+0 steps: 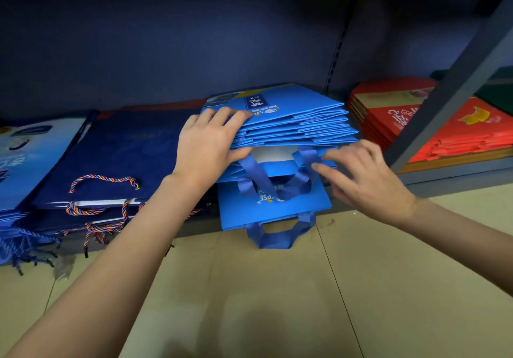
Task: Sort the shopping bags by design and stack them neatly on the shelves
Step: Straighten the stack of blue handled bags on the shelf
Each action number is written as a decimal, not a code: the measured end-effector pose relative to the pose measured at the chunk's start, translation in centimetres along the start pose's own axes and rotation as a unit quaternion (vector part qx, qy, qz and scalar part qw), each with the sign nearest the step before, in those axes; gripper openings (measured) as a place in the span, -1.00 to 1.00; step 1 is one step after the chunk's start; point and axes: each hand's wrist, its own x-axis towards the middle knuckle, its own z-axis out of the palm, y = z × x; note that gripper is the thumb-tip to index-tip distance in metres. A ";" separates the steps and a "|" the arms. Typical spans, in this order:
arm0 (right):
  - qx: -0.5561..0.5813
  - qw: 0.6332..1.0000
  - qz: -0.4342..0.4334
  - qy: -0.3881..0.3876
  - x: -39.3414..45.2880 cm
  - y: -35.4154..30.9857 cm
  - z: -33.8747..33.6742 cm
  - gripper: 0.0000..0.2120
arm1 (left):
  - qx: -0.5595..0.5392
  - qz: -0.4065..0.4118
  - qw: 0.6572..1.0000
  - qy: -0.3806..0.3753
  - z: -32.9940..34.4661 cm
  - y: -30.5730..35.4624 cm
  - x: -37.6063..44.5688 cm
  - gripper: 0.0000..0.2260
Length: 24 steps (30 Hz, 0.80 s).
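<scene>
Bright-blue shopping bags (291, 124) sit stacked on the shelf (444, 174); your left hand (211, 141) clamps the pile's upper bags steady while your right hand (363, 174), fingers loose, tucks ribbon handles (277, 180) just underneath.

Stockroom: metal shelving (455, 80) stacked with shopping bags (291, 124).

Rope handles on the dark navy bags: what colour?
Multicoloured twist of blue, red, yellow and white on the rope handles, seen in the head view.
</scene>
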 end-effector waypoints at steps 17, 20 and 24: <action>0.083 0.886 0.051 -0.453 2.9 -8.6 3.1 -0.28 | 0.008 0.020 1.000 -0.005 0.1 0.2 0.3 -0.49; 0.076 0.899 0.048 -0.429 2.8 -8.1 3.2 -0.16 | 0.012 0.026 1.000 0.005 0.2 0.2 0.3 -0.49; 0.020 0.939 0.045 -0.341 2.8 -8.6 4.9 -0.39 | 0.029 0.027 0.999 0.015 0.1 0.0 0.7 -0.48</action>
